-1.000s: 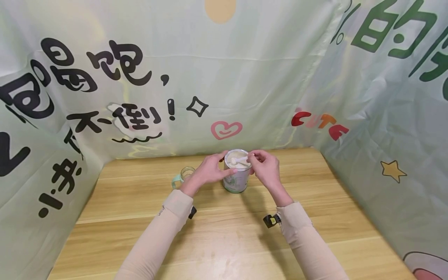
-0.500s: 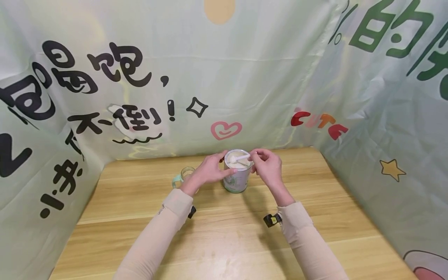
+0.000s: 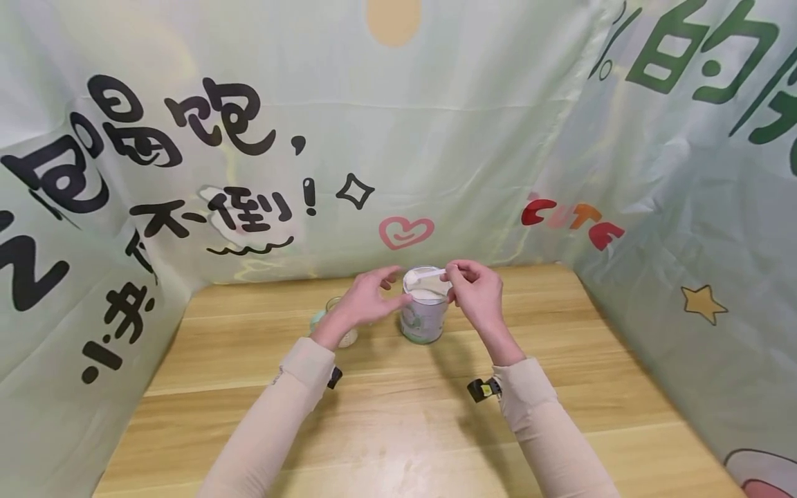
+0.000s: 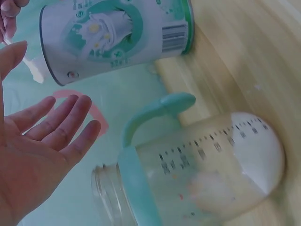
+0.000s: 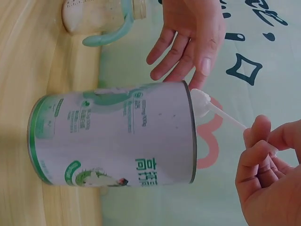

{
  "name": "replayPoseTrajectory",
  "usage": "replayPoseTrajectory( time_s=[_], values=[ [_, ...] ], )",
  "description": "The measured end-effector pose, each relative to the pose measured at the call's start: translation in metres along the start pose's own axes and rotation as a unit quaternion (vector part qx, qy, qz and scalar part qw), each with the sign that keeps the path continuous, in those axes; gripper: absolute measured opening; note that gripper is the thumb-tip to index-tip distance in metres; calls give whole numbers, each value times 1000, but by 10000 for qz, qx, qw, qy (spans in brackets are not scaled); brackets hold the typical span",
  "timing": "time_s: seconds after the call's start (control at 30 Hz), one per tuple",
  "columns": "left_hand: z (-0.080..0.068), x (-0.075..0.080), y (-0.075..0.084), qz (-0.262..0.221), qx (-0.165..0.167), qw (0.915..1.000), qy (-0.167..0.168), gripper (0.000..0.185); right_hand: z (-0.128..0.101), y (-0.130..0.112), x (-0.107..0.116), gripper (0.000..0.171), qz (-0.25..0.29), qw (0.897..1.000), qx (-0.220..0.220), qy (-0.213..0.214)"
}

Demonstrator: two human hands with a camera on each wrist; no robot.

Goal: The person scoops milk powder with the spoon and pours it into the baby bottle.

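Note:
An open tin of white powder [image 3: 425, 317] stands on the wooden table [image 3: 398, 422]; its green-and-white label shows in both wrist views [image 4: 117, 33] [image 5: 117, 136]. My right hand [image 3: 450, 278] pinches the handle of a small white scoop [image 3: 426, 274], and the heaped bowl of the scoop [image 5: 201, 102] hangs just above the tin's rim. My left hand [image 3: 398, 285] is held with spread fingers beside the tin's left side, thumb near the rim, gripping nothing [image 4: 37, 141]. A clear baby bottle with teal handles [image 4: 202, 174] holds some powder and stands left of the tin, partly hidden behind my left wrist [image 3: 333, 319].
Pale green printed cloth [image 3: 436, 138] walls the table in at the back and on both sides. The bottle's teal handle [image 5: 106, 37] points toward the tin. Bare wood stretches between my forearms and the front edge.
My left hand has released the tin's side and spread its fingers. The right hand has raised the scoop out of the powder to just over the rim.

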State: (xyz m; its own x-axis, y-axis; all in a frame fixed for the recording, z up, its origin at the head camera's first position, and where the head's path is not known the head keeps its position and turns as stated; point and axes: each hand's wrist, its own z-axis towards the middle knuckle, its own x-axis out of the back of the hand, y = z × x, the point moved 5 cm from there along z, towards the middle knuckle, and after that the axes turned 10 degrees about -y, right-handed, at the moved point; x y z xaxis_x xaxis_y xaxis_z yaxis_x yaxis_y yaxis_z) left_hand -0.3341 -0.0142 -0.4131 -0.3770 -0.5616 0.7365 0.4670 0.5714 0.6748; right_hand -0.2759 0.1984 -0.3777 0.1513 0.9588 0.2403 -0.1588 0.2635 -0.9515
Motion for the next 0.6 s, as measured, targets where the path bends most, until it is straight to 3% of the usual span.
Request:
replayPoseTrajectory(
  time_s=[0.6],
  values=[
    [-28, 20, -22, 316, 27, 9994, 150, 75, 4, -6, -28, 23, 221, 9990, 170, -350]
  ],
)
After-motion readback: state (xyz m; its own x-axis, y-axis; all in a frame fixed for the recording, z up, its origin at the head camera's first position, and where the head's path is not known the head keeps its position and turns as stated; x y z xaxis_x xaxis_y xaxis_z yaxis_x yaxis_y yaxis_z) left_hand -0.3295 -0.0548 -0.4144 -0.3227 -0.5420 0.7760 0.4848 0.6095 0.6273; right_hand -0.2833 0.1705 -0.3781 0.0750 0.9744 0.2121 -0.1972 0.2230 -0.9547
